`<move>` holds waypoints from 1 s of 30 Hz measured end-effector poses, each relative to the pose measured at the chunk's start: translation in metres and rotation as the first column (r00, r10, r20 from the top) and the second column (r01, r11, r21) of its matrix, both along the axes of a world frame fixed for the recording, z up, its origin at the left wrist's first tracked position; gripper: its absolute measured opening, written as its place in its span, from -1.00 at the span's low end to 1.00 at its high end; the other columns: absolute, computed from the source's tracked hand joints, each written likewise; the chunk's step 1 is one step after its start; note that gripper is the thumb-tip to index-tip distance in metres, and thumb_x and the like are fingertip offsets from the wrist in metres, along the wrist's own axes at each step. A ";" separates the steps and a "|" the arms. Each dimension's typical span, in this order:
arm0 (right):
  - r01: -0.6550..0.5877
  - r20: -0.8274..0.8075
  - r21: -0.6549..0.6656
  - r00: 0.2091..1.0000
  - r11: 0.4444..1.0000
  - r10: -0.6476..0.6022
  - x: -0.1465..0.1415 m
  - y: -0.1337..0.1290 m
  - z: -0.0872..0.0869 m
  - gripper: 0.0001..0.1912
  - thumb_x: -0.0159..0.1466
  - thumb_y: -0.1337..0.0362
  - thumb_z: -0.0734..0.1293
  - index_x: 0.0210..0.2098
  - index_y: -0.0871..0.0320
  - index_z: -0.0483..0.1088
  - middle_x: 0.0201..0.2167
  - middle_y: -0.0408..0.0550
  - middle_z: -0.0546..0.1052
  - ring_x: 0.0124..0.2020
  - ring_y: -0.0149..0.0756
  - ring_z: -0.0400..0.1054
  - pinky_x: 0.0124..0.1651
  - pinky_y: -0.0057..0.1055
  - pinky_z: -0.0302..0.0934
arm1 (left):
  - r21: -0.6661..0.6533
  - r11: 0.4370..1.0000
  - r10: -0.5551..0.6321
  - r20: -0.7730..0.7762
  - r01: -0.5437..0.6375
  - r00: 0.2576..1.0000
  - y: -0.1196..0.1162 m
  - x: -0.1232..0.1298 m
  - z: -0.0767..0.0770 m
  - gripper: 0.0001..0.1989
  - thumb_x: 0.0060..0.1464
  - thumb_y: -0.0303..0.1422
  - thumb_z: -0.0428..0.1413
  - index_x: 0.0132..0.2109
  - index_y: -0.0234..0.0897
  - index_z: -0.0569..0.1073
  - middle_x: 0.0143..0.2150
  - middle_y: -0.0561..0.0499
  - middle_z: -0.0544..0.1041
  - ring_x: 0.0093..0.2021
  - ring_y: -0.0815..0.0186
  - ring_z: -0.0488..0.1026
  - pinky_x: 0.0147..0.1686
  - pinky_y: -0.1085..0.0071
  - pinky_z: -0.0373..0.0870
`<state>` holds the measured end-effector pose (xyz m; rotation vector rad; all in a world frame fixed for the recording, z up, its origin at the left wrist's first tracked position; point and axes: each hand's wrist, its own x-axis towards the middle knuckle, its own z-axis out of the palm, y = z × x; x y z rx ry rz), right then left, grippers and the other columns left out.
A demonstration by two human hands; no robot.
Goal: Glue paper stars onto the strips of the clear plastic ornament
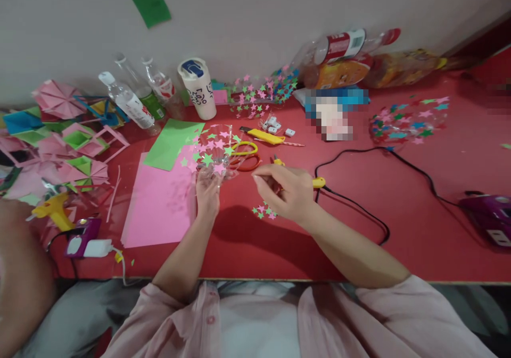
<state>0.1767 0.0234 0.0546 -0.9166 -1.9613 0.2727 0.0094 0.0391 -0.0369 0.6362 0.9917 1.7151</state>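
Note:
My left hand (208, 190) is closed around a clear plastic bottle piece (213, 145) covered with pink and green paper stars, holding it up above the table. To its right, my right hand (285, 190) has thumb and forefinger pinched together, apart from the bottle piece. Whatever is between those fingertips is too small to make out. A yellow glue gun (319, 182) shows partly behind my right hand, its middle hidden. Below that hand lies a small group of loose pink and green stars (265, 210). Scissors (245, 155) with yellow and red handles lie behind the bottle piece.
A yellow cutter (264, 135) lies farther back. Pink sheets (159, 204) and a green sheet (173, 142) are at left. Bottles (131, 105) and a white tumbler (198, 92) stand by the wall. A black cable (359, 206) crosses the right side. Another person's arm (24, 283) is at far left.

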 end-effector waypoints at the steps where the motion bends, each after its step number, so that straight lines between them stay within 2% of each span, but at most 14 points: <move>1: -0.031 0.032 0.029 0.999 0.999 0.030 0.000 0.000 0.000 -0.90 0.24 0.38 0.21 -0.40 0.15 0.33 -0.67 -0.28 0.34 -0.66 -0.56 0.15 -0.52 -0.58 0.07 | 0.006 1.000 -0.001 0.009 0.001 1.000 0.000 0.000 0.000 -0.57 -0.37 -0.27 0.38 -0.36 -0.20 0.34 -0.43 0.14 0.49 -0.45 0.39 0.50 -0.24 0.34 0.44; 6: -0.230 0.269 0.154 0.945 0.961 0.184 -0.008 0.001 -0.010 -0.86 0.25 0.42 0.21 -0.21 0.20 0.35 -0.42 -0.11 0.52 -0.46 -0.47 0.36 -0.40 -0.54 0.17 | 0.009 1.000 -0.015 0.009 0.015 1.000 -0.003 0.003 0.006 -0.63 -0.30 -0.31 0.36 -0.33 -0.21 0.37 -0.41 0.14 0.50 -0.41 0.43 0.49 -0.28 0.46 0.41; 8: -0.275 0.353 0.172 0.914 0.946 0.201 -0.012 0.000 -0.016 -0.84 0.28 0.41 0.19 -0.18 0.22 0.36 -0.36 -0.07 0.54 -0.40 -0.43 0.38 -0.37 -0.52 0.19 | 0.001 1.000 -0.027 -0.017 0.027 0.999 -0.004 0.003 0.009 -0.65 -0.28 -0.34 0.35 -0.31 -0.22 0.39 -0.40 0.13 0.51 -0.41 0.43 0.49 -0.31 0.47 0.41; 10: -0.287 0.391 0.202 0.900 0.936 0.192 -0.014 0.000 -0.021 -0.84 0.30 0.39 0.18 -0.22 0.21 0.38 -0.37 -0.06 0.53 -0.42 -0.42 0.37 -0.38 -0.50 0.19 | -0.016 1.000 -0.021 -0.035 0.021 0.999 -0.004 0.004 0.010 -0.63 -0.28 -0.34 0.34 -0.29 -0.23 0.38 -0.40 0.12 0.52 -0.43 0.42 0.49 -0.33 0.46 0.41; 14: -0.286 0.388 0.224 0.903 0.932 0.184 -0.015 -0.001 -0.024 -0.80 0.31 0.40 0.16 -0.34 0.21 0.40 -0.41 -0.07 0.52 -0.43 -0.42 0.34 -0.38 -0.50 0.18 | -0.054 0.998 0.009 -0.040 -0.011 0.999 -0.003 0.004 0.009 -0.57 -0.35 -0.30 0.37 -0.32 -0.23 0.34 -0.41 0.11 0.53 -0.48 0.42 0.47 -0.37 0.44 0.40; 22: -0.303 0.382 0.181 0.898 0.936 0.217 -0.018 -0.003 -0.021 -0.80 0.31 0.39 0.14 -0.30 0.19 0.39 -0.38 -0.09 0.50 -0.44 -0.46 0.32 -0.38 -0.52 0.17 | -0.071 0.997 0.000 -0.065 -0.005 0.998 -0.005 0.004 0.011 -0.59 -0.28 -0.31 0.35 -0.28 -0.22 0.32 -0.44 0.12 0.50 -0.45 0.41 0.48 -0.30 0.42 0.40; 30: -0.236 0.279 0.251 0.946 0.939 0.163 -0.012 0.000 -0.019 -0.83 0.29 0.43 0.17 -0.32 0.18 0.38 -0.43 -0.08 0.52 -0.40 -0.41 0.39 -0.36 -0.52 0.23 | -0.085 0.995 0.048 -0.066 -0.053 0.997 -0.002 0.001 -0.011 -0.62 -0.34 -0.32 0.37 -0.39 -0.25 0.35 -0.41 0.14 0.49 -0.42 0.43 0.47 -0.26 0.43 0.42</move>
